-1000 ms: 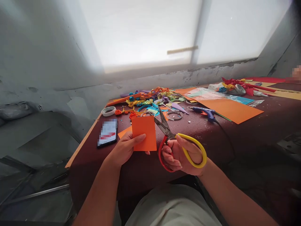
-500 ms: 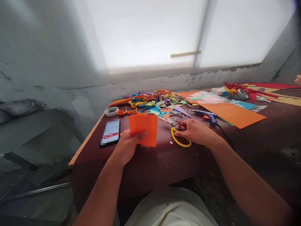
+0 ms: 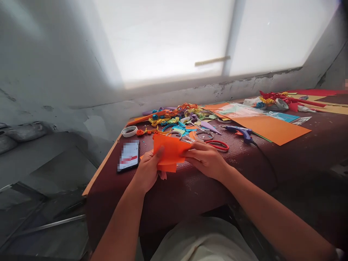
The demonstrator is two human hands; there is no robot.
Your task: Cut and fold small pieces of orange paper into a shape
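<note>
A piece of orange paper (image 3: 170, 150) is held between both hands above the table's near side. My left hand (image 3: 148, 168) pinches its left edge, thumb on the front, with a lower orange flap showing beneath. My right hand (image 3: 208, 159) has its fingers closed on the paper's right edge. Just beyond the right hand lie scissors (image 3: 220, 145) with a red handle; the rest of them is partly hidden. A phone (image 3: 128, 156) with a lit screen lies left of my left hand.
Behind the paper is a pile of coloured ribbons and paper scraps (image 3: 174, 117). A tape roll (image 3: 129, 131) lies at left. To the right are a purple glue gun (image 3: 240, 133) with a cord, an orange sheet (image 3: 282, 130) and a red bundle (image 3: 288, 101).
My right hand has let go of the scissors, left them on the table, and moved left to grip the orange paper. The paper has turned in my left hand.
</note>
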